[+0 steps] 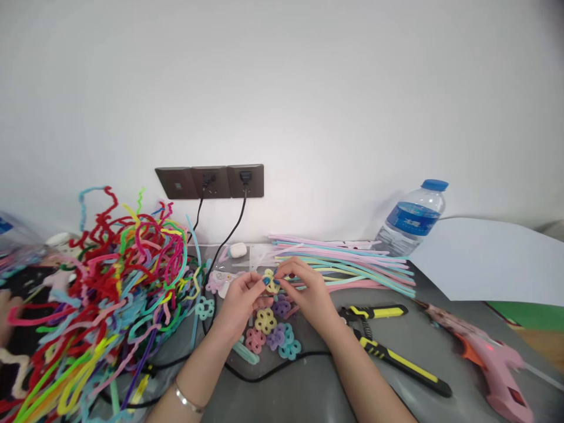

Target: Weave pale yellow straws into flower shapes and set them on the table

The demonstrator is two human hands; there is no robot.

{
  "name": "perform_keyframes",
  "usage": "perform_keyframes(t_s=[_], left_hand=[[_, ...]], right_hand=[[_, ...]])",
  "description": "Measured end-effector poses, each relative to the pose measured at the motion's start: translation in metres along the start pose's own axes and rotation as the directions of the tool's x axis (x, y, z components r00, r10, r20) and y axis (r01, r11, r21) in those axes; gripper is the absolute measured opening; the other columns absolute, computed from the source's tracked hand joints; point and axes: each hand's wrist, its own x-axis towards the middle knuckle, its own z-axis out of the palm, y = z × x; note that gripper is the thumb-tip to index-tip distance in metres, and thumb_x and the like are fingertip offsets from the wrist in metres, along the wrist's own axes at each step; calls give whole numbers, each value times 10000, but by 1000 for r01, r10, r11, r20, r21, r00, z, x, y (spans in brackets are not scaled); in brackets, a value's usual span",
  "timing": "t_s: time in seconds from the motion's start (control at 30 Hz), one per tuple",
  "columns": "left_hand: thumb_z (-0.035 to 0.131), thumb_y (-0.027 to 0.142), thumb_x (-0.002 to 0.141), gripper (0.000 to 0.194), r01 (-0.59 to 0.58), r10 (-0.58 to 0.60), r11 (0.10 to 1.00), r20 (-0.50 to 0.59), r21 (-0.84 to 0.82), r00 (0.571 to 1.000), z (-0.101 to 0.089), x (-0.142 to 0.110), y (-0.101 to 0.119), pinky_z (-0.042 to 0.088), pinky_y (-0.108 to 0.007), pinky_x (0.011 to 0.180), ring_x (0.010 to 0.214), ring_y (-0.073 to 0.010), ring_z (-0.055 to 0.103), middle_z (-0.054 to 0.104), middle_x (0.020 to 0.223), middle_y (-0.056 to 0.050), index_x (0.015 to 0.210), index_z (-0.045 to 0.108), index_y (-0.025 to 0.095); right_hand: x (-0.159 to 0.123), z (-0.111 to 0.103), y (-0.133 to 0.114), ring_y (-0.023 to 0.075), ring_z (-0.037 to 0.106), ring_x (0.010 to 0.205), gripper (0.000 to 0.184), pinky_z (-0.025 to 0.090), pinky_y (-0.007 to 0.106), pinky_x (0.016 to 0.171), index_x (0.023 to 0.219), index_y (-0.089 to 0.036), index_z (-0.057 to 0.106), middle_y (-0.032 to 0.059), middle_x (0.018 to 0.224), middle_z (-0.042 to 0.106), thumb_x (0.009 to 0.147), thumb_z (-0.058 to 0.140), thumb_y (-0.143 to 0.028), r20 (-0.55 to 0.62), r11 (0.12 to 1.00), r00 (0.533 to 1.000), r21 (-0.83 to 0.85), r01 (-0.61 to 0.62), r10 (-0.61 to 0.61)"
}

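Observation:
Between my two hands is a small yellow pipe-cleaner flower [271, 281], pinched from both sides. My left hand [247, 296] grips its left edge with thumb and fingertips. From the right, my right hand [304, 286] closes thumb and finger on it. Just below lie finished-looking looped flowers: a yellow one [265, 321], a pink one [255, 340], a purple one [275, 336] and a blue one [289, 341]. A darker purple flower [281, 306] is partly covered by my right hand. A teal flower [204, 307] rests left of my left hand.
A tangled heap of coloured pipe cleaners [114, 294] fills the left. Straight pastel pipe cleaners [352, 264] lie behind my hands. Rightward are yellow-black pliers [396, 358], a pink glue gun [489, 358], a water bottle [412, 217] and white paper [489, 258]. Black cables [229, 235] cross the table. Another person's hand [5, 317] shows far left.

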Motion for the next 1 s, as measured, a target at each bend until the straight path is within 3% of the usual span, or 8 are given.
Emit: perform_keyframes(t_s=[0.3, 0.53, 0.67, 0.8, 1.0], left_hand=[[787, 316, 627, 222, -199, 201, 960, 9, 200, 980, -5, 3, -8, 457, -191, 580, 587, -92, 544, 594, 621, 29, 654, 644, 149], [836, 280, 589, 363, -125, 125, 992, -18, 1, 992, -2, 3, -9, 520, -223, 678, 712, -119, 615, 669, 757, 5, 879, 645, 176], [860, 300, 553, 445, -64, 60, 995, -48, -75, 997, 2, 0, -4, 531, -227, 667, 676, -113, 609, 651, 719, 1, 933, 683, 148], [839, 299, 601, 438, -101, 97, 990, -41, -98, 994, 3, -2, -3, 541, -239, 693, 651, -97, 581, 572, 653, 42, 988, 687, 163], [809, 303, 648, 391, -140, 139, 988, -27, -61, 990, 1, -2, -4, 536, -240, 689, 704, -118, 593, 603, 720, 12, 986, 666, 168]], right_hand=[[-1, 1, 0, 203, 594, 850, 96, 465, 317, 747, 807, -211, 608, 51, 859, 624, 862, 585, -136, -32, 998, 998, -30, -49, 48], [-1, 4, -3, 209, 627, 879, 108, 500, 329, 753, 836, -225, 666, 63, 896, 662, 879, 583, -169, -51, 1000, 998, 6, -26, 26], [-2, 5, -5, 217, 655, 914, 177, 526, 355, 784, 918, -246, 706, 78, 938, 700, 902, 542, -181, -64, 1000, 998, -20, 17, -19], [-2, 8, -6, 211, 672, 940, 216, 542, 351, 795, 963, -269, 721, 72, 987, 712, 900, 544, -163, -62, 998, 996, -11, 58, -58], [-3, 11, -4, 201, 680, 925, 246, 547, 342, 805, 976, -272, 713, 64, 972, 715, 893, 543, -116, -85, 995, 992, -55, 85, -89]])
